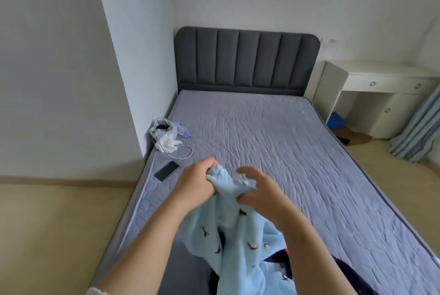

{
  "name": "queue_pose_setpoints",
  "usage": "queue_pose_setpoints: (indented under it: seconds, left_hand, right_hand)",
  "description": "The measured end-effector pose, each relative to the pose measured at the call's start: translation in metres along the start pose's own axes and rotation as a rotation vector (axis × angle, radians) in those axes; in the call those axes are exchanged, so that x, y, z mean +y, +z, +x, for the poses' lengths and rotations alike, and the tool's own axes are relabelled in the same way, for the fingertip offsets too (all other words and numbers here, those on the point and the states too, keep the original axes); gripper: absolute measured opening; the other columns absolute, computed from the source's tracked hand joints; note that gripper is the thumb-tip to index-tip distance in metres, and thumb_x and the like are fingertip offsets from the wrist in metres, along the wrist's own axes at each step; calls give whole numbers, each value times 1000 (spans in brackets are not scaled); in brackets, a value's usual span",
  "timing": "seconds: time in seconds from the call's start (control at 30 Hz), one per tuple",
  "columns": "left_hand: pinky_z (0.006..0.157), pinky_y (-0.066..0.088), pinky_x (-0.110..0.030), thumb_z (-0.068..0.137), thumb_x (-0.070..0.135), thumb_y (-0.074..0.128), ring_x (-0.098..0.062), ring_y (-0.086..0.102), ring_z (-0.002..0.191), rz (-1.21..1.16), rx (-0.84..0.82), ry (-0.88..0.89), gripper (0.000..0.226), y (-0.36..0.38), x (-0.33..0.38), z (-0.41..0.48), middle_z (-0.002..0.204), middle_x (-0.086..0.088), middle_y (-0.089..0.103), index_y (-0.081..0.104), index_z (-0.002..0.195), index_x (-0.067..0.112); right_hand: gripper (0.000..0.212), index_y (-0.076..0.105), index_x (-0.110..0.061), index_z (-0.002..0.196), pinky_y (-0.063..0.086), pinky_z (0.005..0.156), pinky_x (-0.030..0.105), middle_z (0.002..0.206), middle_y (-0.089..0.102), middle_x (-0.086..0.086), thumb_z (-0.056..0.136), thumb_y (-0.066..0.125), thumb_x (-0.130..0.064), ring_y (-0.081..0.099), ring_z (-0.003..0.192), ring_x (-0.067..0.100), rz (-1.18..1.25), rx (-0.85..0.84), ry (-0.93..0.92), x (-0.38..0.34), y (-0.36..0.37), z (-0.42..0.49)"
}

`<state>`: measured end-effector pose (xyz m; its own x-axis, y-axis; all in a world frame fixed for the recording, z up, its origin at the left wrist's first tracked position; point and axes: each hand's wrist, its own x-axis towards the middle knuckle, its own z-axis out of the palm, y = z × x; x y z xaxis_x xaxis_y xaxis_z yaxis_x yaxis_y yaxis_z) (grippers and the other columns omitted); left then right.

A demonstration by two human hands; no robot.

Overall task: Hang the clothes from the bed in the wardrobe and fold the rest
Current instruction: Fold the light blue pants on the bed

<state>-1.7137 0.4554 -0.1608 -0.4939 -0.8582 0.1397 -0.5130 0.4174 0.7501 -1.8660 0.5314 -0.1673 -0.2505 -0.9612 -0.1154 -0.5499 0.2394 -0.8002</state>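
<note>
Blue garment (238,235) — apparently between both hands (228,187).

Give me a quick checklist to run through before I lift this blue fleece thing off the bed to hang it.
1. Left hand grips the top edge of the light blue fleece garment: ok.
2. Right hand has a firm hold: not ok, only the thumb side pinches the fleece and the fingers are spread loose.
3. Garment free of the dark clothing lying beneath it: cannot tell, they overlap.
4. Phone and white cable clear of the garment: ok, both lie apart at the bed's left edge.
5. Hanger within reach: cannot tell, none in view.
</note>
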Motion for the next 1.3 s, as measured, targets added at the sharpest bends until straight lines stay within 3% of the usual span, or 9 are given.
queue_pose_setpoints:
  seconds: [0.1, 0.2, 0.3, 0.5, 0.63, 0.8, 0.9, 1.13, 1.3]
  left_hand:
    - [50, 32, -11, 68, 5, 52, -16, 48, 69, 138, -125, -46, 25, 7, -14, -14, 63, 8, 52, 44, 63, 27]
    - [55, 36, -19, 68, 11, 54, -13, 51, 69, 140, -215, -87, 17, 9, -23, -24, 67, 7, 56, 48, 68, 27]
    - [59, 39, -20, 69, 11, 55, -8, 52, 69, 94, -252, -57, 21, 5, -21, -29, 72, 9, 61, 53, 70, 31]
    - [52, 35, -9, 68, 6, 58, 8, 49, 58, 85, -214, 14, 32, -6, -22, -34, 63, 13, 58, 53, 64, 37]
    - [49, 34, -11, 58, 11, 55, 0, 44, 53, 31, -37, -30, 19, -18, -25, -36, 55, 10, 53, 53, 60, 30]
    - [48, 34, -14, 45, 15, 45, -2, 41, 48, -91, 202, -43, 28, -41, -23, -29, 52, 15, 54, 57, 65, 30]
    - [48, 35, -14, 45, 17, 46, -2, 42, 48, -50, 155, -24, 27, -48, -20, -27, 52, 18, 54, 55, 68, 27]
    - [51, 31, -23, 66, 18, 65, -24, 53, 75, 305, -68, -75, 25, -32, -22, -27, 65, 3, 50, 42, 63, 25]
    - [88, 34, -8, 67, 28, 81, -6, 45, 107, 216, -299, 38, 34, -26, -16, -19, 108, 11, 47, 56, 89, 23]
  right_hand:
    - [28, 54, -38, 75, 44, 68, 24, 95, 57, -4, 76, 65, -12, 52, 90, 16, -69, -114, 52, 15, 13, -9]
    - [27, 55, -32, 92, 39, 62, 1, 101, 55, -13, 78, 67, -12, 51, 94, 2, -22, -147, 47, 21, 20, -16]
    - [54, 46, -41, 115, 42, 67, 5, 100, 49, -24, 77, 65, -8, 50, 91, -6, 62, -205, 11, 17, 28, -20]
    - [20, 57, -20, 86, 36, 54, 15, 73, 50, -9, 71, 70, -18, 46, 64, 4, -64, -178, -35, 5, 30, -23]
    - [34, 42, -25, 63, 32, 59, 25, 58, 42, -9, 70, 72, -39, 41, 59, 7, -227, -103, -31, 1, 20, -26]
    - [36, 43, -31, 63, 28, 85, 33, 79, 41, -14, 74, 57, -62, 39, 92, 14, -559, -155, 29, 8, 23, -31]
    - [25, 45, -29, 66, 32, 77, 29, 93, 40, -6, 80, 61, -42, 39, 93, 17, -353, -71, 99, 11, 29, -32]
    - [25, 39, -15, 65, 25, 50, 26, 59, 40, -2, 78, 55, -1, 35, 56, 14, 84, 255, 78, -3, 19, -22]
    - [31, 49, -15, 66, 42, 60, 28, 64, 60, -8, 72, 55, 14, 52, 66, 11, 245, 219, -124, -32, 6, -18]
